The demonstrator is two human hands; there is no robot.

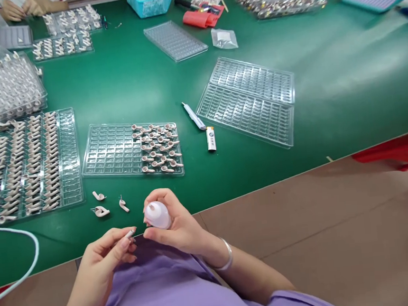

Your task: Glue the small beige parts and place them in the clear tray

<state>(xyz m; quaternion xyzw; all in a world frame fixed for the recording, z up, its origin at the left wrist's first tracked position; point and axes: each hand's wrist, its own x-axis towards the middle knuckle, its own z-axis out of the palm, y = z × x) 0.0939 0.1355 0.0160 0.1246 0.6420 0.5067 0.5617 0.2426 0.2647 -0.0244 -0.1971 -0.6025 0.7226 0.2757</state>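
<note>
**Holding bottle (159, 217) in right hand (184, 227), small part (129, 234) in left hand (105, 258), at edge of green table (122, 84)**

Taking clock from hands, 12 = away from body. Seeing 3 loose curved pieces (124, 205) near at 10–11, half-filled tray (113, 151) at 12, fuller tray (69, 160) at 10, white cable (36, 245) at 9. Also lighter (211, 139) and clear trays (247, 115) toward 2, another person's hands (33, 6) well off at 11.

Pinching small part between left thumb and fingers, mostly covered; running 8-to-2 along long axis. Gripping bottle with curled right fingers, just beside small part; pointing nozzle up toward camera, leaning 10–11.
</note>
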